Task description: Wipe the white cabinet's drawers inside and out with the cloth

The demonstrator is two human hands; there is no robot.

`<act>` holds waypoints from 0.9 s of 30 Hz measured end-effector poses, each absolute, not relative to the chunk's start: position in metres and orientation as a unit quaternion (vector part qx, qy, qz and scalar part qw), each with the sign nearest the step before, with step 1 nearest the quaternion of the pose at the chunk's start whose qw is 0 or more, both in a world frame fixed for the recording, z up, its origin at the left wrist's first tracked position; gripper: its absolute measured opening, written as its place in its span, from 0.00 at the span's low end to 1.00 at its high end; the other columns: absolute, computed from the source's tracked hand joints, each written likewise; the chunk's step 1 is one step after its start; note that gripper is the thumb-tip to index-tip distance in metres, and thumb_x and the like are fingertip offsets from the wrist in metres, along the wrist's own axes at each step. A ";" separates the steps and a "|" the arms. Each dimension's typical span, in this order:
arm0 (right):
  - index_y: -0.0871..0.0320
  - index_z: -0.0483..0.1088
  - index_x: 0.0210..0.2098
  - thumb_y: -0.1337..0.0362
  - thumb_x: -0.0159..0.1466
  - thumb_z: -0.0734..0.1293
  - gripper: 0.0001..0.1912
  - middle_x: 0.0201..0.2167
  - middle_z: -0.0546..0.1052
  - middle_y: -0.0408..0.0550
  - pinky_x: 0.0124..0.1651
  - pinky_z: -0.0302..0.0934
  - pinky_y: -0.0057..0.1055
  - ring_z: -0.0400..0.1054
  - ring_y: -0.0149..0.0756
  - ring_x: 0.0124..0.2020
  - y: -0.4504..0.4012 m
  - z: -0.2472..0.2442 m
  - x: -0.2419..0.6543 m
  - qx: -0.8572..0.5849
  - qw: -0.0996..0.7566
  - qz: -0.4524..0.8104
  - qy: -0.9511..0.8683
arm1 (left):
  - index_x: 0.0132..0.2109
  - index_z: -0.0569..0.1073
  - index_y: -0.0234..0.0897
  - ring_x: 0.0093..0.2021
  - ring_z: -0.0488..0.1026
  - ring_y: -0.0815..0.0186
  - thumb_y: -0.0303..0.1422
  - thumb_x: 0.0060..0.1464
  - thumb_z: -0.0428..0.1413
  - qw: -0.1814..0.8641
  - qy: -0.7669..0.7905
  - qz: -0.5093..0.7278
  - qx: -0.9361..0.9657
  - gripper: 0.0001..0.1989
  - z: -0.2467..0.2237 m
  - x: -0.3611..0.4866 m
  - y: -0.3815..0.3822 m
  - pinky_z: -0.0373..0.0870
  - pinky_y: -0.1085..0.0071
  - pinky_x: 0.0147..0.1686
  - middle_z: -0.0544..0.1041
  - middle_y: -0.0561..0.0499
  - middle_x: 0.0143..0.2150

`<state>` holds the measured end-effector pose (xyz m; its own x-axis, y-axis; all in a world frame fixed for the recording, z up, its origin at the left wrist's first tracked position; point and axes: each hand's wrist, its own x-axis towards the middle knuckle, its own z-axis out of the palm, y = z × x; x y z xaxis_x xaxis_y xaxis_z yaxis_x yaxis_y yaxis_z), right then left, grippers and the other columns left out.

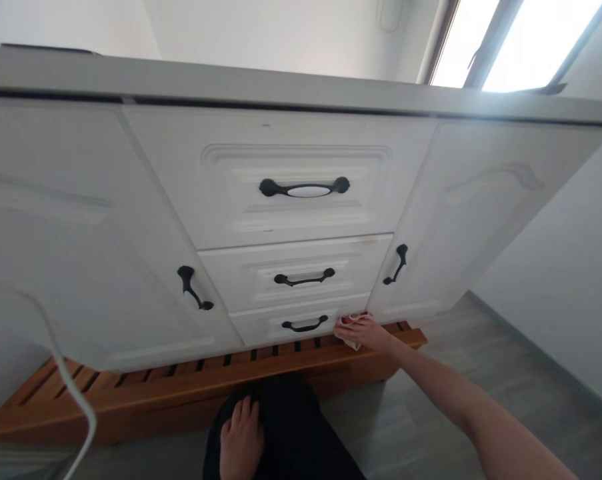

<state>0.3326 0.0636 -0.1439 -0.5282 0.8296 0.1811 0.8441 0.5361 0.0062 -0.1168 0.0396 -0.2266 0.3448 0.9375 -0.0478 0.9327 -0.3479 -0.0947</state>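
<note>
My right hand (363, 333) is closed on a pink and white cloth (349, 320), pressed against the right end of the bottom drawer (265, 327), just right of its dark handle (305, 325). My left hand (241, 437) rests on my dark-clad knee with its fingers lying flat and nothing in them. Above the bottom drawer are a middle drawer (245, 270) and a larger top drawer (181, 153), both closed, with dark handles.
A slatted wooden bench (181, 393) runs along the cabinet's foot. Cabinet doors (45, 253) flank the drawers. A white cable (78, 397) hangs at the left. A bright window (525, 40) is at the upper right.
</note>
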 end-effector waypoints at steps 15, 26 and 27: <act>0.55 0.69 0.57 0.60 0.61 0.63 0.24 0.48 0.81 0.54 0.49 0.72 0.47 0.77 0.49 0.46 -0.077 -0.129 0.296 -0.716 0.452 0.317 -0.428 | 0.64 0.66 0.28 0.66 0.62 0.49 0.25 0.60 0.43 -0.162 -0.680 -0.134 -0.702 0.25 -0.203 -0.099 0.034 0.65 0.51 0.60 0.63 0.34 0.66; 0.59 0.72 0.54 0.44 0.57 0.74 0.33 0.50 0.80 0.56 0.65 0.60 0.50 0.73 0.50 0.55 -0.092 -0.054 0.184 -0.517 0.584 0.595 -0.195 | 0.62 0.70 0.39 0.65 0.67 0.51 0.58 0.60 0.51 -0.902 -0.233 -0.194 -0.307 0.34 -0.068 0.027 -0.013 0.64 0.55 0.64 0.71 0.40 0.64; 0.57 0.71 0.57 0.44 0.58 0.73 0.34 0.55 0.77 0.56 0.68 0.55 0.49 0.69 0.50 0.60 -0.088 -0.055 0.177 -0.560 0.577 0.537 -0.253 | 0.64 0.68 0.40 0.65 0.68 0.52 0.55 0.59 0.55 -0.920 -0.212 -0.191 -0.268 0.33 -0.062 0.028 -0.018 0.63 0.56 0.65 0.72 0.42 0.64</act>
<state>0.1774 -0.0879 -0.0547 0.2941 0.9042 -0.3098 -0.3367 -0.2054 -0.9190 0.0281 -0.0185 -0.0617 0.8369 0.4660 -0.2871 -0.2386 0.7827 0.5749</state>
